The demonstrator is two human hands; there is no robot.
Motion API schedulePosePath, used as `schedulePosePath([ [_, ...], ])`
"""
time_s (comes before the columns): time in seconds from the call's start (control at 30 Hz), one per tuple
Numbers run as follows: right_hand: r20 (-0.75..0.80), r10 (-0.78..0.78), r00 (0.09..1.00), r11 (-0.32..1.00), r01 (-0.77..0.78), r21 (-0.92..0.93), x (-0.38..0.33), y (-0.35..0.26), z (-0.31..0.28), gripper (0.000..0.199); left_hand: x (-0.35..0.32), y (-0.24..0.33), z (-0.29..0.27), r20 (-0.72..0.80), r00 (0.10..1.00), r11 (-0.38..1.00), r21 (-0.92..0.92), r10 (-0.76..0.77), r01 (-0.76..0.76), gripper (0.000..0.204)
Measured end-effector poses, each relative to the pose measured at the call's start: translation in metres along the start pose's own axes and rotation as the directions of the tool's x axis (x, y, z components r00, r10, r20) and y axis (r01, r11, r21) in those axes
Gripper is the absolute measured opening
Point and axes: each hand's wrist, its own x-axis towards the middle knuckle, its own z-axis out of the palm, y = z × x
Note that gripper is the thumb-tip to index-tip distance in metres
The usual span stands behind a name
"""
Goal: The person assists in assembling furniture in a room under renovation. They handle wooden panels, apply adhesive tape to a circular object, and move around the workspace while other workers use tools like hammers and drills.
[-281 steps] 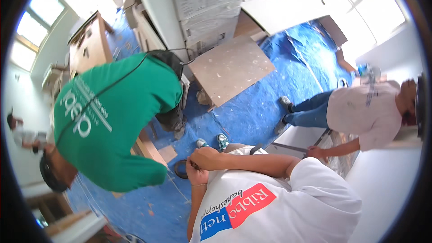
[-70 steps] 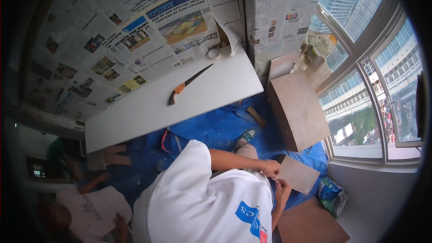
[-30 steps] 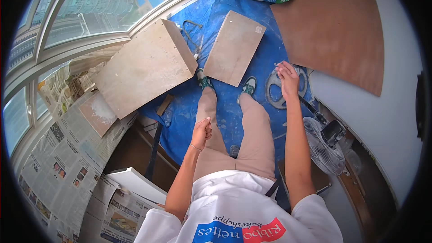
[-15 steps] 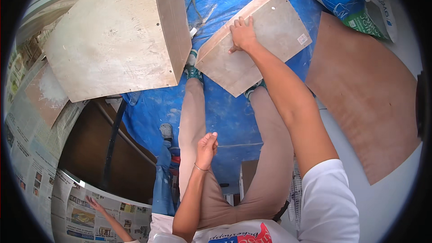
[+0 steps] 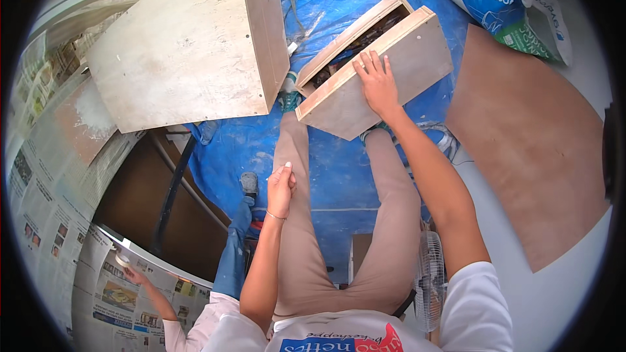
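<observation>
Head view — right hand [image 5: 378, 85] flat, fingers spread, on tilted wooden box [image 5: 391, 68] — left hand [image 5: 282, 186] loosely curled, empty.

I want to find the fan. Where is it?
In the head view, the fan stands low and right of centre, on the floor beside the person's right leg, under the right arm.

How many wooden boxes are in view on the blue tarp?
2. A large box stands at upper left, its plain panels facing up. A smaller box lies right of it, tipped open, under the right hand. Others may be hidden outside the frame.
</observation>
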Motion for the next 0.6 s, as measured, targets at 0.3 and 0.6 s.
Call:
schedulePosePath([
  [0.3,-0.073,0.129,0.989,0.990,-0.124,0.073,-0.117,-0.004,-0.016,0.067,0.106,0.023,0.009,0.065,0.956,0.905,0.310,0.286,-0.291,0.042],
  [0.6,-0.285,0.219,0.933,0.974,-0.191,0.122,-0.204,0.004,0.005,0.068,0.307,-0.029,0.146,0.126,0.917,0.533,0.780,0.378,-0.327,0.041],
])
